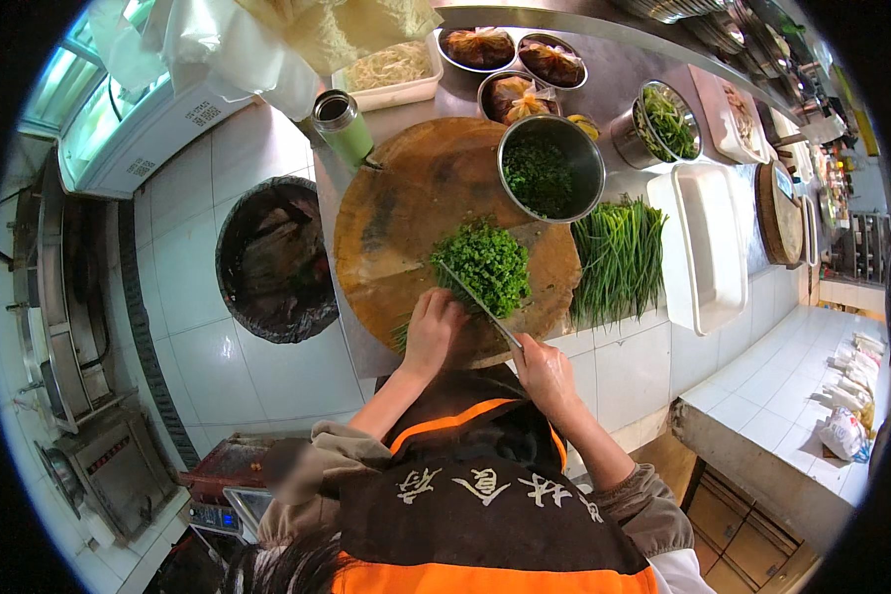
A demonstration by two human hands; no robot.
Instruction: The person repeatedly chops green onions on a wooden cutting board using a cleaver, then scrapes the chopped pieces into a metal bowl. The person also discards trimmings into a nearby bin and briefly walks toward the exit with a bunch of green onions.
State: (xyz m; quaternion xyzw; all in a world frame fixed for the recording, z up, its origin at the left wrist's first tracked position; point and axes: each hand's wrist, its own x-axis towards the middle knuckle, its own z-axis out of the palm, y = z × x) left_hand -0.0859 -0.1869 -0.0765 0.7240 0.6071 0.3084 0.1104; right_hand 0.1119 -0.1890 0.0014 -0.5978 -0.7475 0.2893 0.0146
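Note:
A round wooden chopping block (401,200) lies before me, with a heap of finely chopped green herbs or chives (490,263) near its front. My right hand (546,371) grips the handle of a kitchen knife (482,301), whose blade stands on edge along the near left side of the heap. Left of the blade, my left hand (432,330) has its fingers curled over green stalks (401,338), which are mostly hidden beneath it. On the block's far right edge, a steel pot (585,152) contains more chopped greens. Long uncut chives (620,260) lie right of the block.
A green flask (349,134) stands at the block's far left. Beyond are bagged foods in steel bowls (479,48) and a tub of sprouts (390,67). To the right are a white tray (705,252) and a pot of cut greens (668,122). A lined bin (275,260) stands left.

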